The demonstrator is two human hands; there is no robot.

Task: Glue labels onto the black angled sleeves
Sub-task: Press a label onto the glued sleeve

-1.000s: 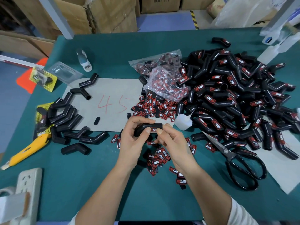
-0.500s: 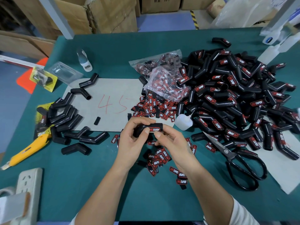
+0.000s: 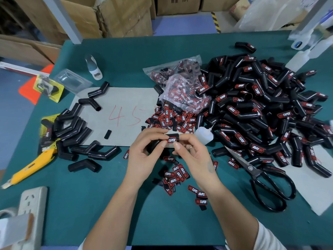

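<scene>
Nearest, loose labels [image 3: 177, 175] lie scattered on the green table [image 3: 90, 204] just below the hands. Above them the left hand [image 3: 144, 154] curls round a black angled sleeve [image 3: 158, 144], thumb and fingers closed on its left leg. The sleeve's labelled leg runs left to right, with the label [image 3: 171, 140] facing up. The right hand [image 3: 194, 156] pinches that leg's right end, so it sits nearer the label and seems better placed to press it flat. Farther left lie unlabelled sleeves [image 3: 72, 127]; far right, the labelled pile [image 3: 261, 109].
</scene>
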